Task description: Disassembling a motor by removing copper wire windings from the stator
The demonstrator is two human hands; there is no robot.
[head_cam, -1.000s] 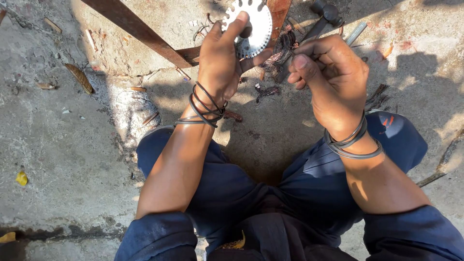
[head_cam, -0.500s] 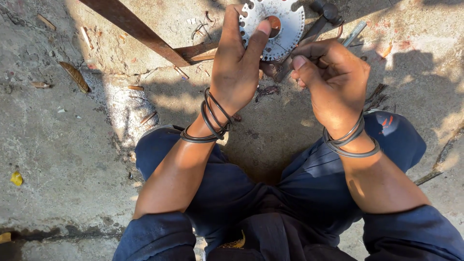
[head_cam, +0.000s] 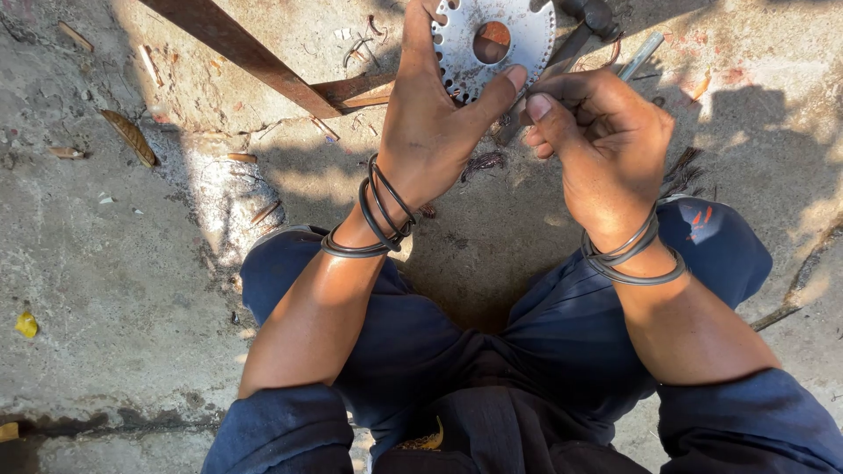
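Observation:
My left hand point(head_cam: 435, 123) grips a round toothed metal disc point(head_cam: 496, 39) with a large centre hole and small holes around it, thumb on its lower edge. My right hand point(head_cam: 597, 132) is closed beside it, fingers pinched on a thin rod or wire point(head_cam: 637, 57) that points up toward the disc. Black rubber rings circle my left wrist point(head_cam: 378, 215) and my right wrist point(head_cam: 628, 254). I crouch in dark blue trousers point(head_cam: 474, 369) over a concrete floor.
A rusty flat metal bar point(head_cam: 237, 48) runs diagonally at the top left. A dark hammer-like tool point(head_cam: 593, 17) lies at the top behind the disc. Small metal scraps, a dry leaf point(head_cam: 130, 136) and a yellow scrap point(head_cam: 26, 325) litter the concrete.
The disc and my left hand have shifted right and upward in view. My right hand has come closer to the disc's edge with the thin piece.

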